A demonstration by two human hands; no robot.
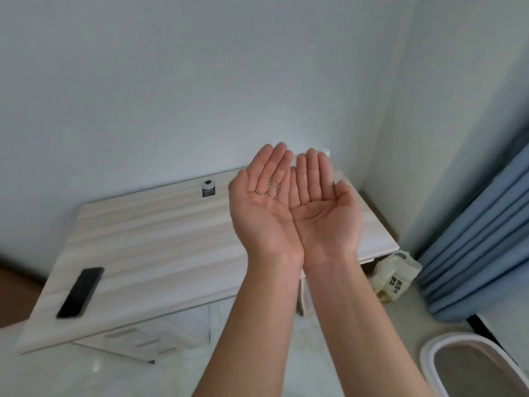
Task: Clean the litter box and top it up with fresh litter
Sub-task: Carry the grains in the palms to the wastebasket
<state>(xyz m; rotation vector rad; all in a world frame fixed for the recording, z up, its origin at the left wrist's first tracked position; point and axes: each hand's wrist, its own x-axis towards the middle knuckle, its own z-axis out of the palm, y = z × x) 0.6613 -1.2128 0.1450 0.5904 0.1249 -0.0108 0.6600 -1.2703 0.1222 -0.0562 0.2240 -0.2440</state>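
My left hand point(264, 202) and my right hand point(325, 213) are raised side by side, palms up, fingers straight, little-finger edges touching. A few small grey litter grains point(269, 190) lie on the fingers of my left hand. The white litter box point(429, 356) with grey litter inside sits on the floor at the bottom right, partly cut off by the frame. A pale litter bag point(396, 279) with dark print stands on the floor beside the desk's right end.
A light wood desk point(160, 233) stands against the wall, with a black phone point(80, 292) near its left front and a small dark device point(208, 189) at the back. Blue curtains point(481, 242) hang at the right. The floor is pale tile.
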